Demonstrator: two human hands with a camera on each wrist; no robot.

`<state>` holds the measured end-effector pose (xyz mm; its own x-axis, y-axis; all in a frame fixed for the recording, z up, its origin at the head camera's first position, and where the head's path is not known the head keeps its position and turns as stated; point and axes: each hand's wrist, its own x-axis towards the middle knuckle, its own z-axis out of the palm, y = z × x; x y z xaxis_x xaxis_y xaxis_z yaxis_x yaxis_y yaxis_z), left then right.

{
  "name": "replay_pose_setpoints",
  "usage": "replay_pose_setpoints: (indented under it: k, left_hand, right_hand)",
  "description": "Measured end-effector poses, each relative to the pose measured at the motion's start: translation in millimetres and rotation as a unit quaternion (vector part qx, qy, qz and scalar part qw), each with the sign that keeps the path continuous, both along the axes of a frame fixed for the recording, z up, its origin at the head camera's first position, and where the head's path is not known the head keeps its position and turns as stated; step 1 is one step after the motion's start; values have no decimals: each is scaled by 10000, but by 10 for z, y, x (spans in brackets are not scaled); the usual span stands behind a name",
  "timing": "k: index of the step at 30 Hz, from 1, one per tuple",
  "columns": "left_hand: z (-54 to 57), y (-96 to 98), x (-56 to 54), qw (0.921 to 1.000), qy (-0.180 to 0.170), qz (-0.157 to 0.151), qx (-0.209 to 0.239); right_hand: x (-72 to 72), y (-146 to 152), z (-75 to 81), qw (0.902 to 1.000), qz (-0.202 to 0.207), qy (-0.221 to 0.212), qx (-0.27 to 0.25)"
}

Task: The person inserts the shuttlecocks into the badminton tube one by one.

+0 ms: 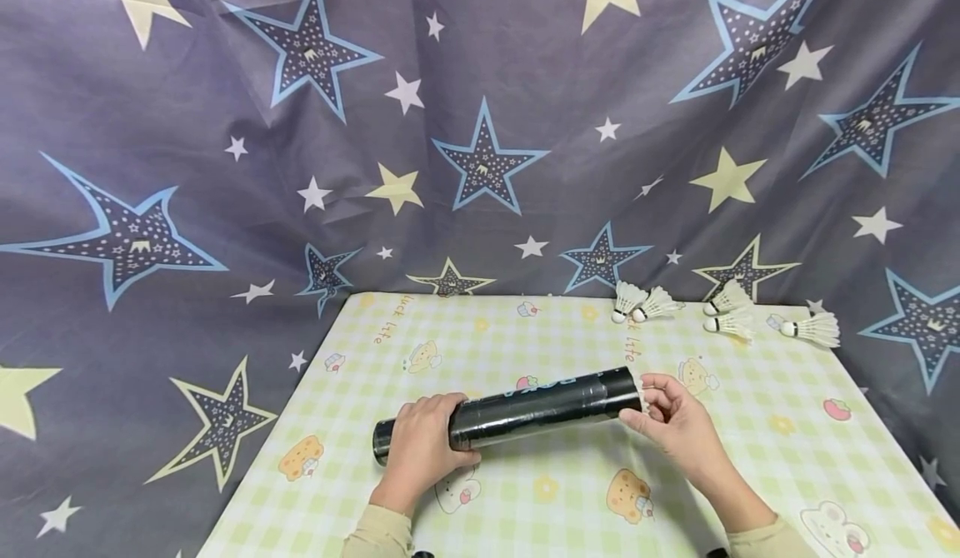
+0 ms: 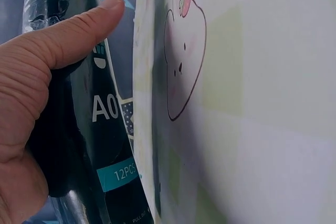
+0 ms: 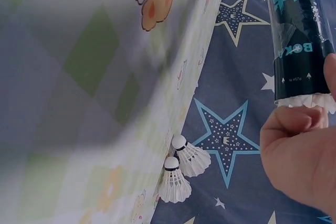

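Note:
A long black shuttlecock tube [image 1: 540, 412] is held tilted above the table, its right end higher in the head view. My left hand [image 1: 427, 437] grips it near the left end, thumb along the near side; the left wrist view shows that thumb [image 2: 79, 35] across the tube over "12PCS" lettering. White feathers of a shuttlecock [image 3: 304, 100] stick out of the right end. At those feathers, the curled fingers of my right hand [image 1: 678, 425] pinch the shuttlecock, thumb beside the tube's rim. The rest of that shuttlecock is hidden inside the tube.
Several white shuttlecocks lie at the table's back right: a pair [image 1: 641, 304] close together, two more [image 1: 727, 312] beside them and a single one [image 1: 810, 329] farther right. A green-checked cloth [image 1: 555, 516] covers the table. A dark star-patterned curtain [image 1: 480, 67] hangs behind it.

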<state>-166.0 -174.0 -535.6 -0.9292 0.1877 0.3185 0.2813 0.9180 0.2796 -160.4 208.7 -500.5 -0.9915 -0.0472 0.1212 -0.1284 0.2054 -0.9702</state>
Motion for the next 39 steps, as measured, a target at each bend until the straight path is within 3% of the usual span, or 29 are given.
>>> replay_pose_setpoints:
  k: [7,16,25,34,39]
  left_hand:
    - [1,-17,3,10000,65,51,10]
    - [1,-25,0,9999,-48,108,-33]
    - [4,-43,-1,9998,4,143,-115]
    - [-22,-58,0,9998,-40,164,-97]
    - [-34,-62,4,9999,-13,157,-46]
  right_hand:
    - [-23,2,-37,9998,155,126,12]
    - [-32,-15,-47,9976,654,-214,-28]
    - [-56,-33,-45,9945,1013,-134,-227]
    - [-72,-39,-54,9929,1131,-320,-191]
    - [-94,41,-12,9926,1199,-171,-102]
